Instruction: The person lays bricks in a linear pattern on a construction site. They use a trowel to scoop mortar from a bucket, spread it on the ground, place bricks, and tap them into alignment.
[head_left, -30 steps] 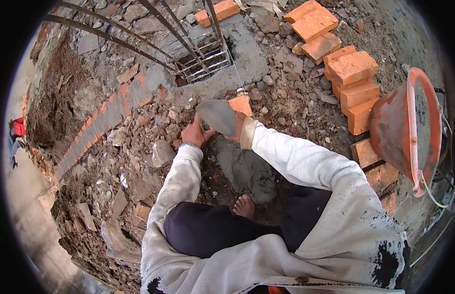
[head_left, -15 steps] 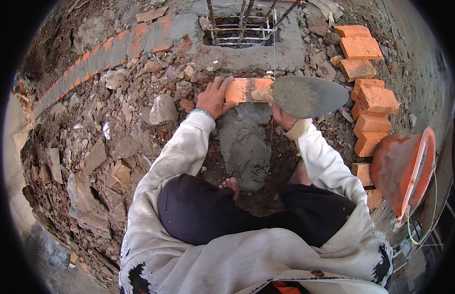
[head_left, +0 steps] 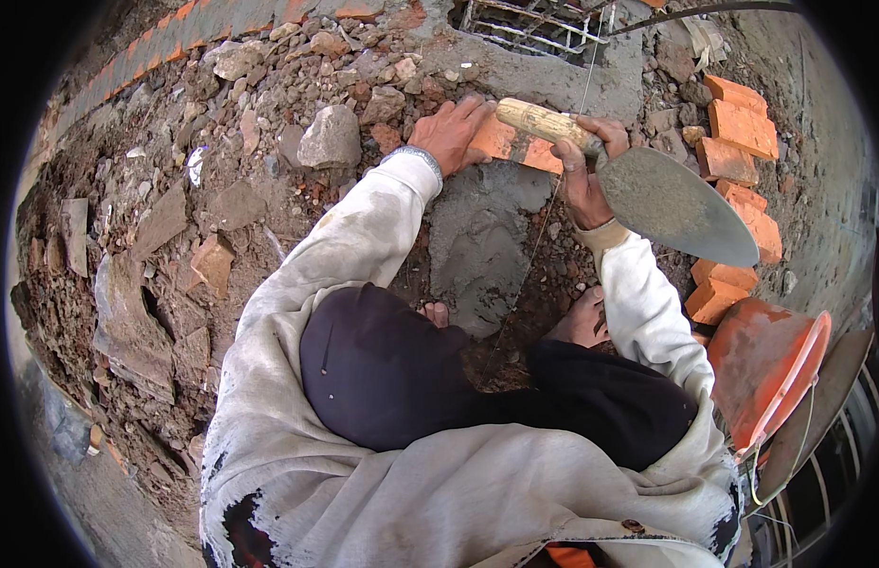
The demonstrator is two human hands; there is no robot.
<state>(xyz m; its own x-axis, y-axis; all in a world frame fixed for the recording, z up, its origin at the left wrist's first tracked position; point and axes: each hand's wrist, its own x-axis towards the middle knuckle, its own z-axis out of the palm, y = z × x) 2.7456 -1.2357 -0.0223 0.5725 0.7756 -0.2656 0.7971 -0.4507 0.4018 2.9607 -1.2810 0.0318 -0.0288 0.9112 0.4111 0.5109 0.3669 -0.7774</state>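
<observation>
My left hand grips the left end of an orange brick, thumb on the near side and fingers over the far side. The brick lies at the far end of a strip of wet grey mortar. In my right hand is a trowel. Its wooden handle passes over the brick toward the left, and its mortar-smeared blade points to the lower right. The right fingers are close to the brick's right end; whether they touch it is hard to tell. A thin string runs along the mortar's right side.
Beyond the brick, steel bars stand in a concrete-edged opening. Loose bricks line the right, above an orange bucket. Rubble and a large stone cover the left. My bare foot rests beside the mortar.
The view has shifted and turned, so the scene sits higher and tilted. The trowel has swung round, its handle now across the brick and its blade angled down right. My left hand stays on the brick.
</observation>
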